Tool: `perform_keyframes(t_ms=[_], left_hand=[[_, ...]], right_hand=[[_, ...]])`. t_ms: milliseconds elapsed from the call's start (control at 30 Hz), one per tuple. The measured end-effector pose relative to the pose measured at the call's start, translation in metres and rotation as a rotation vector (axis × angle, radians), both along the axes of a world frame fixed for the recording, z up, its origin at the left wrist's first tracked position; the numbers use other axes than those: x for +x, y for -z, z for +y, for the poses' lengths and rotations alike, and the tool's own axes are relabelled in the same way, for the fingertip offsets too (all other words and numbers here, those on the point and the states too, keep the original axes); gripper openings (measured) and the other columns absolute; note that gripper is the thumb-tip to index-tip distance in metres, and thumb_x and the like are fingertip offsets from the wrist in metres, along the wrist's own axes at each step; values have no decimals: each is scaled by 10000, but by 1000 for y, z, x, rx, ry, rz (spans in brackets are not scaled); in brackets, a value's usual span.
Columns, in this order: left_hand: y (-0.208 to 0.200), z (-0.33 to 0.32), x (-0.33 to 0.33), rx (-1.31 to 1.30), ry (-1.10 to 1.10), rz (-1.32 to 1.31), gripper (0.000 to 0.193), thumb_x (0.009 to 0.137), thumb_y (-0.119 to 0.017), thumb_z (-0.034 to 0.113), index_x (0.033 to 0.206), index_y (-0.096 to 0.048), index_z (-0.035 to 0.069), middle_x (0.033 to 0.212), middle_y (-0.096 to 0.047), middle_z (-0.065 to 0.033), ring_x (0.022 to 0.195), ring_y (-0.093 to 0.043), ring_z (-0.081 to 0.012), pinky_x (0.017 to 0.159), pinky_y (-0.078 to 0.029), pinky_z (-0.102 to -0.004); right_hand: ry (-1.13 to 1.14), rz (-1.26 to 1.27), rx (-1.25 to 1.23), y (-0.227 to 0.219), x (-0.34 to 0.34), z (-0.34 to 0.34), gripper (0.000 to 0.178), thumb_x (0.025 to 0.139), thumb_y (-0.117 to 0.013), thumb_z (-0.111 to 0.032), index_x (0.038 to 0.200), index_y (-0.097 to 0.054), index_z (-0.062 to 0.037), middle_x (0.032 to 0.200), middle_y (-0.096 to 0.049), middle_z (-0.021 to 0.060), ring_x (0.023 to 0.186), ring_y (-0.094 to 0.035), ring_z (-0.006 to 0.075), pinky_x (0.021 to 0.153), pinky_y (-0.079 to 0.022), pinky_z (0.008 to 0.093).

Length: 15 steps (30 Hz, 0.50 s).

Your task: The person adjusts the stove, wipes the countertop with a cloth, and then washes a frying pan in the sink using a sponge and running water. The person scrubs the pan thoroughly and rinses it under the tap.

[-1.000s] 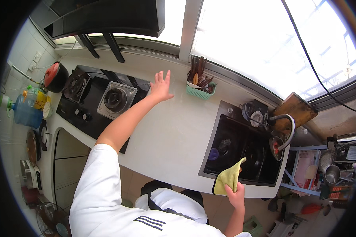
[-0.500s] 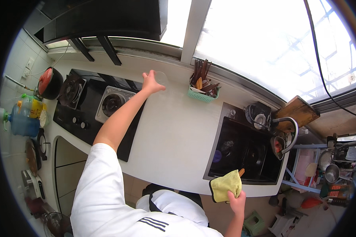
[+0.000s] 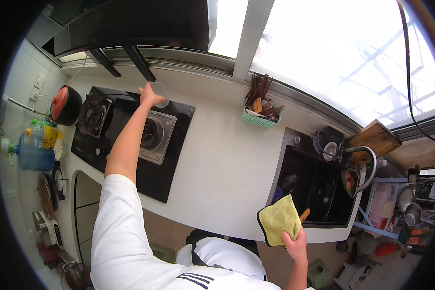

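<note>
My left hand (image 3: 150, 95) is closed on a clear plastic container (image 3: 159, 91), held by its left side above the back of the black gas stove (image 3: 160, 181). Its see-through wall makes its exact shape hard to read. Beneath that arm, the right burner (image 3: 153, 133) sits in a square metal plate. In front of the sink's near edge, my right hand (image 3: 295, 241) grips a yellow-green cloth (image 3: 279, 221) with dark edging, which hangs spread from the fingers. Just beside the cloth, a wooden handle (image 3: 305, 214) juts over the sink (image 3: 319, 188); what it belongs to is hidden.
A green basket (image 3: 261, 120) of chopsticks and utensils stands on the white counter (image 3: 220, 166) by the window. A curved faucet (image 3: 372, 166) and a wooden cutting board (image 3: 374, 140) are behind the sink. A red-lidded pot (image 3: 65, 105) and water jug (image 3: 36, 152) stand far left.
My left hand has moved left with the clear container, from above the counter to above the stove. My right hand keeps the cloth, which now spreads wider. The view has shifted slightly.
</note>
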<state>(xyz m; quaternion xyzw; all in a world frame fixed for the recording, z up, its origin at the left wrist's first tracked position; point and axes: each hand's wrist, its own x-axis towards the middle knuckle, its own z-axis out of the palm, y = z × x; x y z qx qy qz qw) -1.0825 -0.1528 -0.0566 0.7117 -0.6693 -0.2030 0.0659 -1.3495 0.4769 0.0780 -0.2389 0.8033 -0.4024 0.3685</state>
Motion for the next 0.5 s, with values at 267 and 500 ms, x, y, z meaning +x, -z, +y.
perform_keyframes(t_ms=[267,500], left_hand=[[16,-22,11,34,-22,15,979,517,-875,239,1355,-390,97,1364,-350,-199,1081,-594,-386,908,-527,-429],[15,-27,42,82,3,33,1082,525,-895,269,1426,-322,95,1456,-273,-214,1250,-488,-365,990,-470,-492]], right_hand=[[-50,-2,19,9,9,-9,429,831,-641,-64,1227,-529,59,1040,-667,129,948,-631,191,839,-497,326],[-129,42,-26,-4,18,-39,426,832,-644,-73,1221,-513,40,1011,-667,141,933,-642,207,819,-500,329]])
